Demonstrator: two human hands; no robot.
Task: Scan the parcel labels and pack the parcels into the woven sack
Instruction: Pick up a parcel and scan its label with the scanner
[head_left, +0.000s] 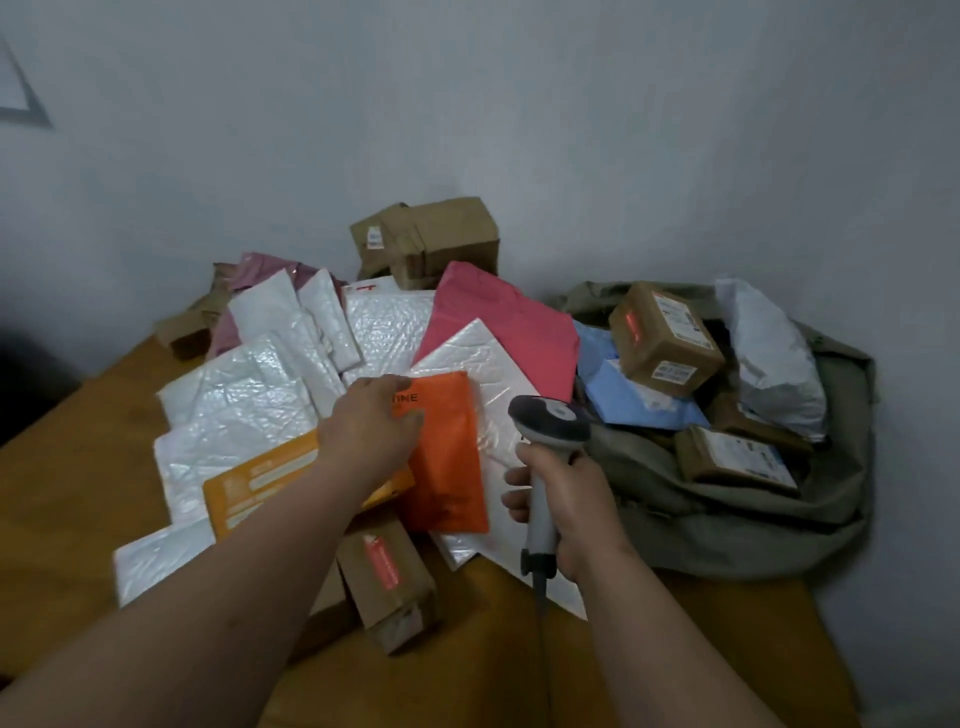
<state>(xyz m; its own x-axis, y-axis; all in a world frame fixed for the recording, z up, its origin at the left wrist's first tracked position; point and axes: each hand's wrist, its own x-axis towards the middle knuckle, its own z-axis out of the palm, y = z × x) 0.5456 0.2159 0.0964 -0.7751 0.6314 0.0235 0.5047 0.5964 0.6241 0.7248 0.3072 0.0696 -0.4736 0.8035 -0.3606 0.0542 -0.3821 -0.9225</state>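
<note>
Left hand: the left hand (371, 423) reaches forward over the pile, palm down, and rests on the upper left corner of the orange mailer (449, 457); the fingers bend over that edge, but whether they grip it or only press on it cannot be told
Right hand: the right hand (563, 512) is wrapped round the pale handle of the barcode scanner (545, 457), whose dark head points away from the person toward the mailers
Orange mailer: lies flat on a white bubble mailer (488, 364) in the middle of the pile, dark printed letters near its top edge
Yellow-orange envelope: a yellow-orange envelope (260, 480) lies just left of the orange mailer, partly under the left forearm
Other parcels: white bubble mailers fan out to the left; a pink poly bag (498, 317) lies behind them; a long cardboard box (389, 577) with a red label sits at the near edge of the pile; stacked cardboard boxes (431, 239) stand against the wall
Woven sack: the olive woven sack (727, 509) lies open on the right end of the counter (67, 467), beside the wall
In the sack: a labelled cardboard box (665, 338), a blue mailer (634, 395), a grey poly bag (774, 353) and a flat brown parcel (737, 460) with a white label
</note>
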